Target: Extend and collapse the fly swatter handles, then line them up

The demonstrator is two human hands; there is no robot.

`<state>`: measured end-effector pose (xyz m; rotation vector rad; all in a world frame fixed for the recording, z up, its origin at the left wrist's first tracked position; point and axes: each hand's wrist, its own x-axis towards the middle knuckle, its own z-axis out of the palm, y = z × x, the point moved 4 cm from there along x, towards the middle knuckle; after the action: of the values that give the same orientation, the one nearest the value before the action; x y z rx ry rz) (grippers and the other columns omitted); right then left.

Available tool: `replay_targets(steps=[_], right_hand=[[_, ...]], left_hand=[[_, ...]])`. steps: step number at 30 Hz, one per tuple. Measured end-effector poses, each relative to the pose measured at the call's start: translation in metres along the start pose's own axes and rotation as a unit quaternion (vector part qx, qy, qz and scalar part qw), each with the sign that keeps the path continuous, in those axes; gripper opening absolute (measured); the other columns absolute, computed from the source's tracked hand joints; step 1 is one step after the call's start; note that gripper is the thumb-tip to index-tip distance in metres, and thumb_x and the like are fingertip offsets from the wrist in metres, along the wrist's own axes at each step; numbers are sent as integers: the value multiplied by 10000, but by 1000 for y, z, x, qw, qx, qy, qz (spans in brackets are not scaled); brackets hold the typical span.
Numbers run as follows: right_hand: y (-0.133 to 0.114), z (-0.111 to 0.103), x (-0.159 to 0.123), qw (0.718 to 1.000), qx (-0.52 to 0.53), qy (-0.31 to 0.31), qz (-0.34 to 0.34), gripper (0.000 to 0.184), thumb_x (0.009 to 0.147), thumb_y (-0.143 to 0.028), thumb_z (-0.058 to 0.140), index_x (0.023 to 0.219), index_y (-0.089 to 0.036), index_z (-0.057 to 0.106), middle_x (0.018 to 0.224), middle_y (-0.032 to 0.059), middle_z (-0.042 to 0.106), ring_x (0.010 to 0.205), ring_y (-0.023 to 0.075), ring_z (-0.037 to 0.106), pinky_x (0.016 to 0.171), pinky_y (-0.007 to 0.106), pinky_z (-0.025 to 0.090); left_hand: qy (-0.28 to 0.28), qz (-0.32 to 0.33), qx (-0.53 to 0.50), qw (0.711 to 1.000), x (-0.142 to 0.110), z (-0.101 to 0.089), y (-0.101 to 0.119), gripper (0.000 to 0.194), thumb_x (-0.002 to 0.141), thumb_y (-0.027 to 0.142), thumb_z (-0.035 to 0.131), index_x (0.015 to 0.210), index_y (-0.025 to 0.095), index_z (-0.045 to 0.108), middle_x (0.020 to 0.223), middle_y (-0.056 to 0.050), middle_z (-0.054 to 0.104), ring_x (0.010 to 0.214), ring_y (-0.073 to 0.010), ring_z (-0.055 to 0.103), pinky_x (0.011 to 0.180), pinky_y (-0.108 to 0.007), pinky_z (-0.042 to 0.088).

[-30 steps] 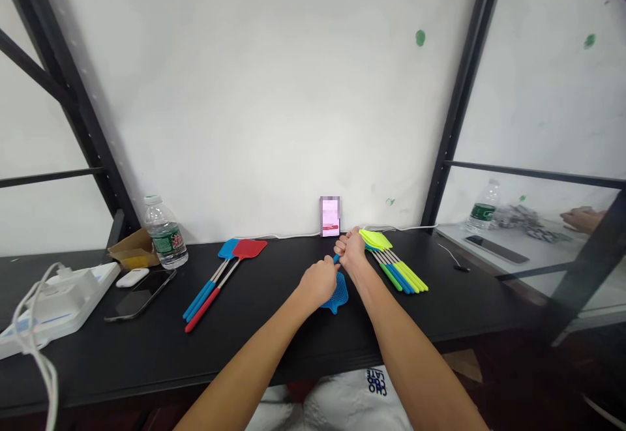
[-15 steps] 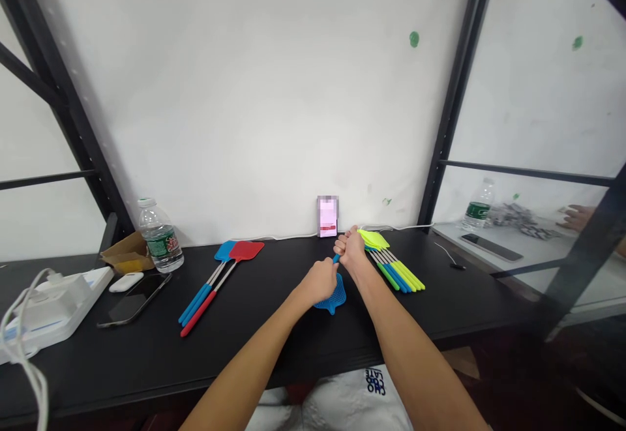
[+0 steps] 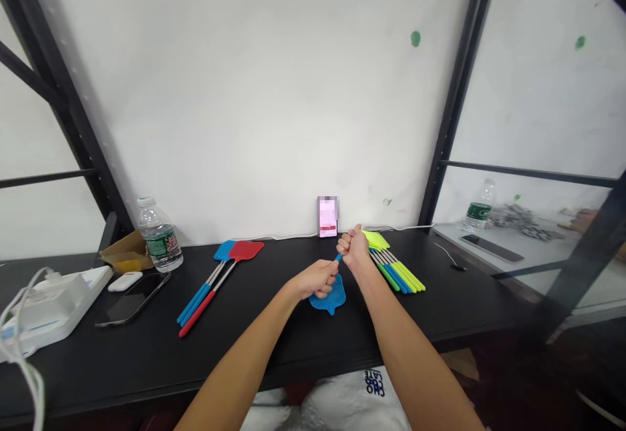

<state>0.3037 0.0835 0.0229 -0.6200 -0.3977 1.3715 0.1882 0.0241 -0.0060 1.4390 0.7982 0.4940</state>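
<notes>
My left hand (image 3: 317, 279) is closed round a blue handle, and my right hand (image 3: 354, 246) is closed on it just up and to the right. A short piece of the blue handle (image 3: 338, 257) shows between my fists; the rest is hidden. Below my left hand lies a blue mesh fly swatter head (image 3: 332, 298), its neck pointing towards me. Beside my right forearm, several fly swatters (image 3: 398, 271) with green, blue and yellow handles lie in a fanned row. At the left lie blue fly swatters (image 3: 195, 304) and a red fly swatter (image 3: 210, 297).
A lit phone (image 3: 327, 216) leans on the wall. At the left stand a water bottle (image 3: 160, 238), an open cardboard box (image 3: 126, 256), a white case (image 3: 126, 282), a dark phone (image 3: 133, 300) and a power strip (image 3: 59, 317). A clear panel and a black post (image 3: 460, 92) bound the right side.
My left hand has shifted slightly left and its grip looks looser. My right hand has moved a little to the right. More of the blue mesh head shows.
</notes>
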Motion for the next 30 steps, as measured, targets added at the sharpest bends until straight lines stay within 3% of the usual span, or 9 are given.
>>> replay_targets(steps=[6, 10, 13, 17, 20, 26, 30], right_hand=[[11, 3, -2, 999, -18, -35, -26, 464, 973, -524, 252, 627, -216, 218, 446, -105, 131, 345, 57, 97, 322, 196, 112], [18, 5, -4, 997, -35, -40, -47, 448, 970, -506, 280, 635, -210, 303, 451, -101, 189, 340, 53, 138, 321, 191, 139], [26, 8, -8, 995, -60, -49, -60, 437, 939, -523, 362, 636, -210, 334, 448, -97, 229, 337, 55, 187, 316, 189, 176], [37, 13, -13, 987, -100, -89, -86, 418, 889, -516, 466, 627, -205, 374, 453, -84, 308, 353, 62, 306, 344, 198, 292], [40, 12, -12, 975, -148, -94, -140, 390, 867, -510, 484, 635, -200, 438, 473, -55, 422, 382, 83, 411, 382, 216, 354], [37, 0, -5, 923, -295, -47, -242, 372, 849, -495, 463, 644, -197, 548, 567, 12, 609, 474, 134, 545, 469, 248, 412], [36, -2, -5, 917, -312, -24, -248, 371, 860, -477, 438, 643, -201, 557, 580, 18, 627, 496, 145, 571, 489, 252, 424]], left_hand=[[126, 41, 90, 987, 4, -15, -10, 538, 760, 731, 463, 683, 219, 315, 479, 117, 231, 347, -25, 193, 333, -174, 146], [193, 47, 158, 967, 10, -23, -14, 504, 804, 693, 435, 690, 208, 357, 479, 89, 335, 363, -49, 311, 352, -182, 231], [244, 83, 238, 937, 12, -26, -11, 455, 857, 608, 423, 689, 186, 439, 533, 37, 459, 452, -85, 453, 432, -203, 336], [309, 175, 322, 878, 3, -26, 1, 351, 909, 464, 409, 795, 174, 570, 785, -40, 644, 759, -164, 613, 661, -254, 436], [353, 168, 370, 843, -4, -29, 5, 349, 929, 446, 374, 841, 182, 584, 848, -53, 671, 827, -191, 627, 708, -272, 430], [378, 146, 440, 801, -8, -30, 5, 314, 952, 410, 331, 882, 197, 550, 866, -75, 671, 823, -200, 630, 703, -273, 410], [367, 156, 455, 796, -9, -28, 5, 296, 959, 391, 314, 908, 205, 538, 883, -78, 669, 823, -203, 631, 702, -275, 406]])
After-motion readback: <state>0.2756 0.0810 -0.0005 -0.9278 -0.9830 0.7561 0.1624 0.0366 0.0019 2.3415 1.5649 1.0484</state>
